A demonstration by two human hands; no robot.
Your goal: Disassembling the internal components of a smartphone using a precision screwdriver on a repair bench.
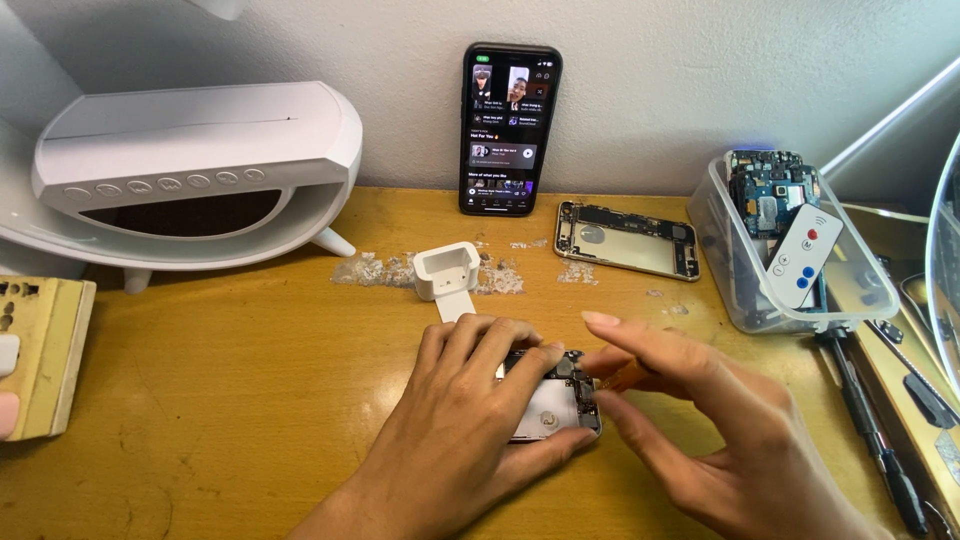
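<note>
An opened phone with its insides bare lies on the wooden desk near the front edge. My left hand rests over its left half and holds it flat against the desk. My right hand comes in from the right, pinching a thin orange-handled tool whose tip meets the phone's upper right corner. Most of the phone is hidden under my fingers.
A lit phone leans on the wall. An empty phone frame lies behind my hands, beside a small white holder. A clear tub holds circuit boards and a white remote. Screwdrivers lie right; a white lamp-like device stands left.
</note>
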